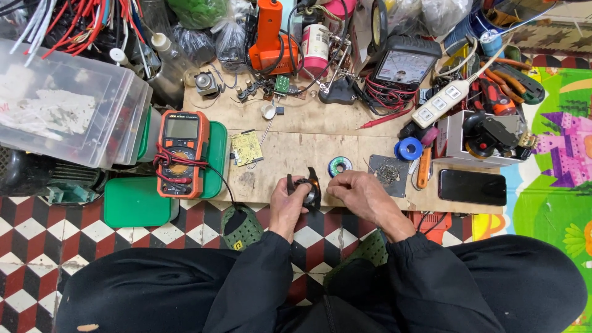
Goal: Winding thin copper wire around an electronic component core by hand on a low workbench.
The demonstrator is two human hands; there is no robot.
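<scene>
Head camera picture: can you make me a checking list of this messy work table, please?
Surface: low bare wooden board on a red, black and white checked floor.
Job's things: small black rounded part, held over the board's near edge.
Clutter: orange multimeter on green plastic lids, small yellow-green circuit board, blue tape roll, black phone, analogue meter, clear plastic boxes.
Hands: left hand grips the part; right hand touches it with its fingertips.
Cables: red and white wire bundle; white power strip.
Surroundings: colourful play mat at right.
</scene>
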